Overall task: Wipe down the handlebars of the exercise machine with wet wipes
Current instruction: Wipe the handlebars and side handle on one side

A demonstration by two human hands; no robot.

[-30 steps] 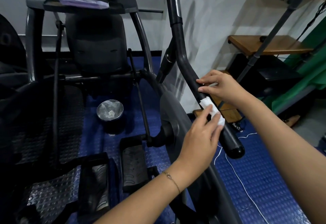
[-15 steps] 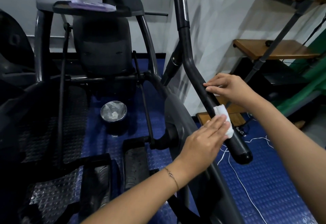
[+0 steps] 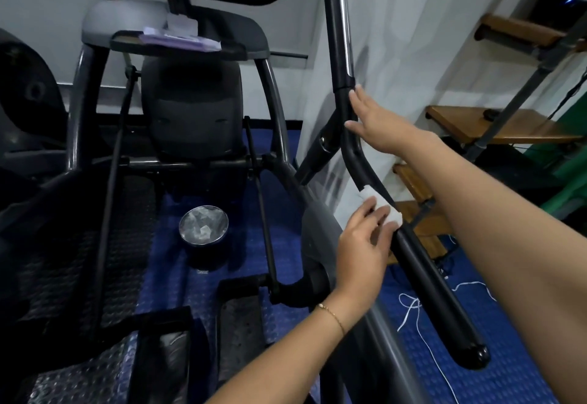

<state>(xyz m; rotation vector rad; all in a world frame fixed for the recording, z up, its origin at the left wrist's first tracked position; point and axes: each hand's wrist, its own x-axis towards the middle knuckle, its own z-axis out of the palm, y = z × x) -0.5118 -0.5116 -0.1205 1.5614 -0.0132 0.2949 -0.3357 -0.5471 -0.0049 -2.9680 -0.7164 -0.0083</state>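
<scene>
Fingers [image 3: 370,213] of the left hand [image 3: 362,248] are spread a little and press a white wet wipe [image 3: 379,205] flat onto the black handlebar [image 3: 425,273]. The wipe sits on the sloping part of the bar, just below its bend. They push on the wipe, not curl around it. Up higher, the right hand [image 3: 378,124] is open, with straight fingers resting along the bar to steady it.

To do this step well, I think the wipe should wrap more around the bar and slide slowly, so the back side gets clean too.
</scene>
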